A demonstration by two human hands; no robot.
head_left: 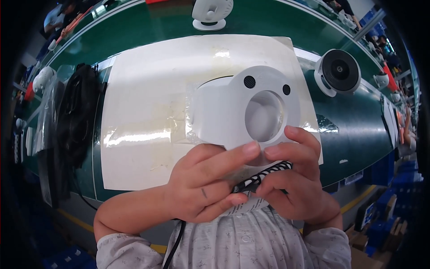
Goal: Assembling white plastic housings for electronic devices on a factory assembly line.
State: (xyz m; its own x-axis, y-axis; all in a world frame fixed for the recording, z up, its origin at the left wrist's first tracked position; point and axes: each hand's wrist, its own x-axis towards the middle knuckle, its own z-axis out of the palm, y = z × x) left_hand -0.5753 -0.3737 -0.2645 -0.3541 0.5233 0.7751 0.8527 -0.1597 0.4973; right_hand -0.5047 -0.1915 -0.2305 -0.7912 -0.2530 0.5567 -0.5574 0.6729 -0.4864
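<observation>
My left hand (204, 184) and my right hand (295, 177) meet at the near edge of the work mat. Their fingers are closed on a narrow black-and-white patterned strip (264, 176), one hand toward each end. Just beyond them is a white plastic housing (219, 112) with a round front, a large round opening and two black mesh discs. My left index finger and right fingertips overlap its lower rim; whether they press on it I cannot tell. Below the strip shows a piece of white printed paper (251, 205), partly covered by my fingers.
A worn white board (139, 98) with clear tape lies on the green table. Black cloth (78, 112) and clear plastic bags (47, 116) lie at left. A round black-and-white device (339, 70) stands at right, a white one (210, 13) at the back. A black cord (175, 244) hangs beside me.
</observation>
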